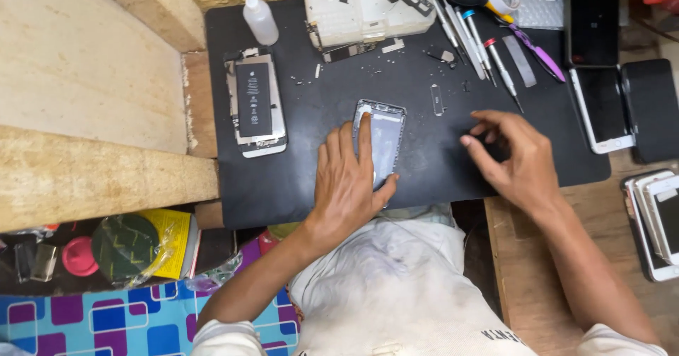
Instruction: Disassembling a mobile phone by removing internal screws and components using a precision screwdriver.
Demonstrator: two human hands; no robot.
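An empty silver phone housing (387, 138) lies face up in the middle of the black work mat (311, 172). My left hand (349, 182) rests flat on its left side, index finger stretched along the frame's left edge and thumb against the lower right corner. My right hand (511, 156) hovers over the mat to the right of the housing, fingers curled toward each other as if pinching something tiny; I cannot tell what, if anything, is between them. A small metal bracket (437, 100) lies between the two hands, farther back.
An opened phone with its black battery exposed (254, 102) lies at the mat's left. A white parts tray (368, 6), a small dropper bottle (260, 20), several screwdrivers and tweezers (481, 44) sit at the back. Several phones (622, 105) are stacked on the right.
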